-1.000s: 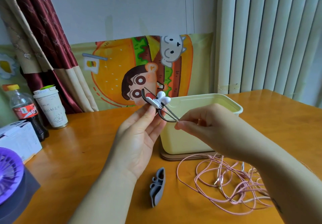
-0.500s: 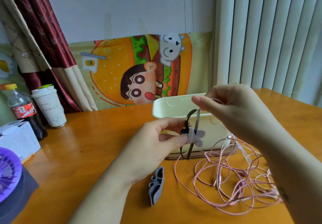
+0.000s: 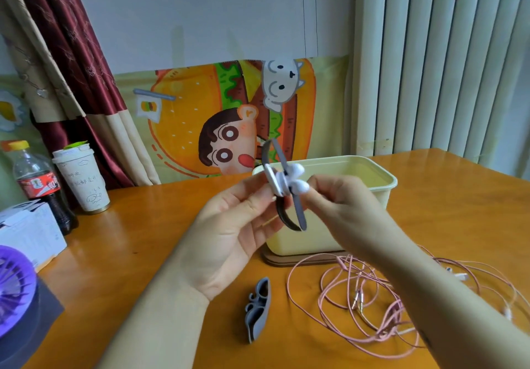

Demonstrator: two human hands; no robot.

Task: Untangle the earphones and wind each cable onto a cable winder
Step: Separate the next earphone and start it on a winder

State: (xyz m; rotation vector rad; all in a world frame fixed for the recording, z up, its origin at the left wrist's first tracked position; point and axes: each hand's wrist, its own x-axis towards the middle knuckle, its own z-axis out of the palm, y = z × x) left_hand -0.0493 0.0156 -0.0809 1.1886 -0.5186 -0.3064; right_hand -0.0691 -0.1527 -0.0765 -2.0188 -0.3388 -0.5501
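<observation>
My left hand [image 3: 229, 225] and my right hand [image 3: 344, 208] hold a grey cable winder [image 3: 282, 188] between them, in the air in front of the cream tub. White earphone cable is wound round its middle and two white earbuds stick out on the right side. My left fingers pinch the winder from the left; my right fingertips pinch at the earbuds. A second grey cable winder [image 3: 259, 310] lies on the table below my hands. A tangle of pink earphone cables [image 3: 370, 305] lies on the table to the right, partly under my right forearm.
A cream plastic tub [image 3: 381, 185] stands behind my hands on a brown lid. At the left stand a cola bottle [image 3: 37, 182], a paper cup [image 3: 83, 179], a white box [image 3: 25, 234] and a purple fan [image 3: 14, 285]. A cartoon cloth hangs behind.
Both hands have lifted the winder up from in front of the tub. My right hand came down from above the strap and now pinches at the earbuds.
</observation>
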